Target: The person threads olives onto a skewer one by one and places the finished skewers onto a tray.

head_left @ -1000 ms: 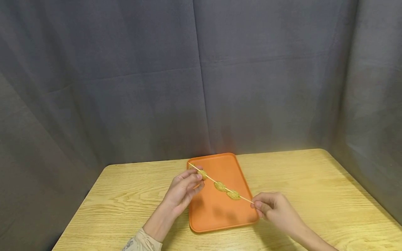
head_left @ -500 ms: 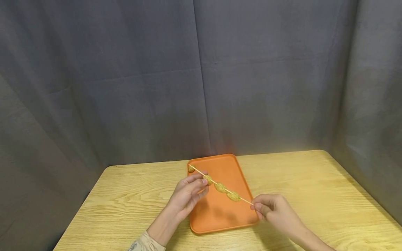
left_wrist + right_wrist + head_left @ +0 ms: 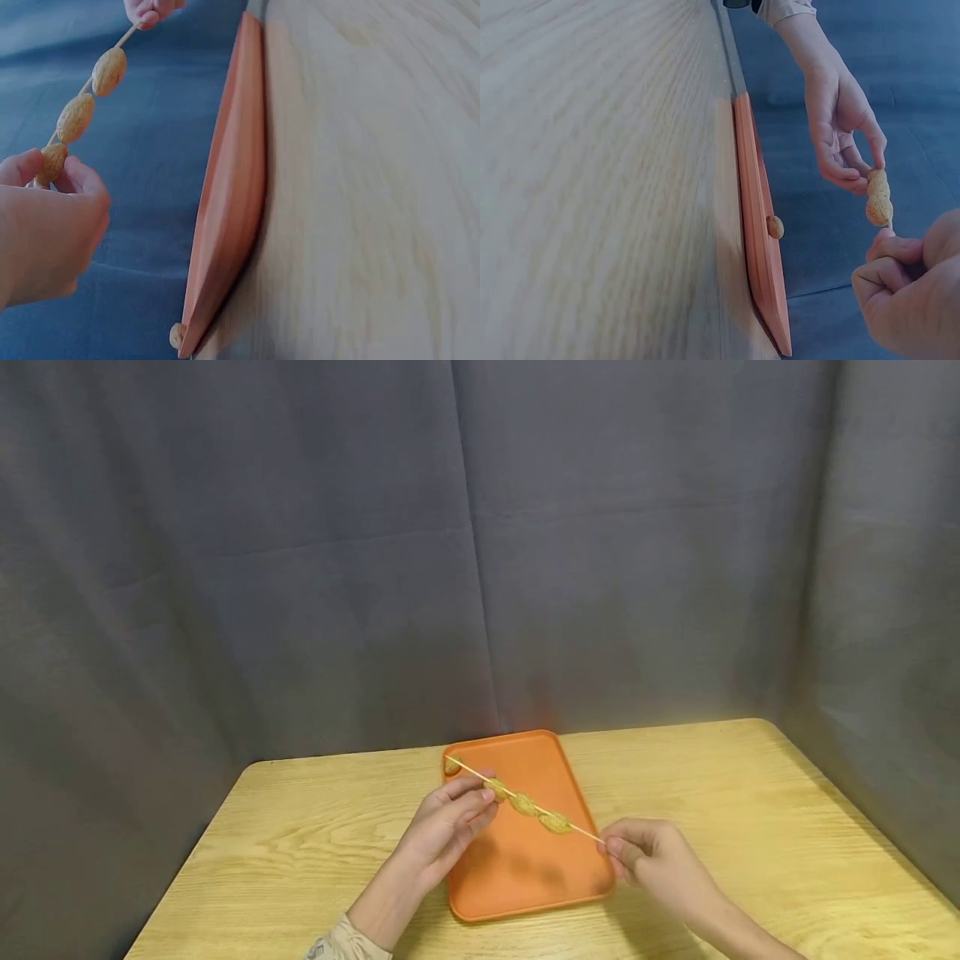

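A thin wooden skewer [image 3: 467, 767] slants over the orange tray [image 3: 532, 885], its bare tip at the far left. Threaded on it are three tan, oval pieces [image 3: 76, 118] with pitted skin, like nuts in the shell. My left hand [image 3: 450, 827] pinches the piece nearest the tip [image 3: 52, 163] between thumb and fingers. At the near right end, my right hand [image 3: 648, 856] grips the skewer between thumb and curled fingers. The three pieces sit close together along the stick. A similar loose piece [image 3: 452, 765] lies in the tray's far left corner.
The tray rests on a light wood-grain table [image 3: 315, 835], near its back edge. Dark grey-blue curtains [image 3: 360, 568] hang behind the table and at both sides.
My left hand has slid the piece it pinches down the skewer, toward the other two and my right hand. The right hand stays almost in place. The loose piece shows more fully.
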Demonstrator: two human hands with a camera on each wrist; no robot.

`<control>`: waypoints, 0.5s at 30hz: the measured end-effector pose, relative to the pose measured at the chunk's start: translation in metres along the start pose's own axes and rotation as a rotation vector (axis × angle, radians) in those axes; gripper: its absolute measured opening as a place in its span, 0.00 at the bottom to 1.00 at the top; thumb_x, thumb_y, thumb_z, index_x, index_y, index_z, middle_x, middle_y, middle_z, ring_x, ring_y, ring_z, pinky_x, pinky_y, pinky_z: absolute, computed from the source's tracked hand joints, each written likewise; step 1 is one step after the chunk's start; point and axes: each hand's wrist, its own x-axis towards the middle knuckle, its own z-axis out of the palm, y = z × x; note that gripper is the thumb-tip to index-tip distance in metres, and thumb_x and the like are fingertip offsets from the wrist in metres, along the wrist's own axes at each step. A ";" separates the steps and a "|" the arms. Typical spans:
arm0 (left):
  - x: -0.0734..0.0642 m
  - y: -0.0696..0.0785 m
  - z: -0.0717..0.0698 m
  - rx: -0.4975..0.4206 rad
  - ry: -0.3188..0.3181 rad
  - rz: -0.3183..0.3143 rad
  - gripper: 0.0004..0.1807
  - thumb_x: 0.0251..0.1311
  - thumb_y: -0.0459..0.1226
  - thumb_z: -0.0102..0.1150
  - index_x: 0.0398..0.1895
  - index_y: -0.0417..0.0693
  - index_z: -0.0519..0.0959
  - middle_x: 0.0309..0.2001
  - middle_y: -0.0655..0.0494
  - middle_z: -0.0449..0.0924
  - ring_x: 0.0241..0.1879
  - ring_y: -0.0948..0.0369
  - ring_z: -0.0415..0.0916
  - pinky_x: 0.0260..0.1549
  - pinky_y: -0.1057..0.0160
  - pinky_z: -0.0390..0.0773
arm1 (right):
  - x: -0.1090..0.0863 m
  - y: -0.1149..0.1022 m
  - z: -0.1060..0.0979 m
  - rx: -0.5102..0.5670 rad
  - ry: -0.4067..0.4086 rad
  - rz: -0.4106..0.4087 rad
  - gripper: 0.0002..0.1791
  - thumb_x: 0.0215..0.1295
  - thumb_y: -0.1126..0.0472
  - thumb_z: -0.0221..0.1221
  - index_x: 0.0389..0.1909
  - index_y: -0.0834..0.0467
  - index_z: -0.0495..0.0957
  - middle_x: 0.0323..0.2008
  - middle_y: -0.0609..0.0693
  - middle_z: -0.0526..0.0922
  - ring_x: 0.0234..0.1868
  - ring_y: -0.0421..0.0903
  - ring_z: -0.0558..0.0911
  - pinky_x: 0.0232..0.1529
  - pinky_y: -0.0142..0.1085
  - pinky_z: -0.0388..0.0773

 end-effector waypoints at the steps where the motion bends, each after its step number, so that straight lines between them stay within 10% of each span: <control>1: 0.001 0.000 0.001 -0.006 -0.007 -0.004 0.21 0.64 0.32 0.63 0.59 0.40 0.74 0.53 0.57 0.77 0.52 0.62 0.80 0.66 0.60 0.73 | 0.000 0.000 0.000 0.018 -0.001 0.008 0.12 0.73 0.65 0.53 0.43 0.70 0.80 0.24 0.51 0.79 0.21 0.33 0.71 0.18 0.22 0.67; 9: 0.007 0.010 -0.004 0.034 -0.063 0.001 0.28 0.66 0.34 0.61 0.68 0.38 0.68 0.57 0.53 0.76 0.60 0.57 0.77 0.69 0.58 0.70 | 0.002 0.000 -0.003 0.070 0.021 0.009 0.13 0.74 0.64 0.54 0.44 0.72 0.79 0.25 0.49 0.78 0.21 0.34 0.71 0.18 0.21 0.65; 15: 0.027 0.016 -0.024 0.221 0.050 -0.032 0.24 0.68 0.36 0.58 0.67 0.42 0.72 0.62 0.50 0.77 0.57 0.58 0.79 0.54 0.67 0.79 | 0.002 -0.002 -0.008 0.053 0.053 -0.012 0.13 0.74 0.62 0.54 0.43 0.70 0.80 0.24 0.49 0.77 0.20 0.33 0.70 0.18 0.22 0.65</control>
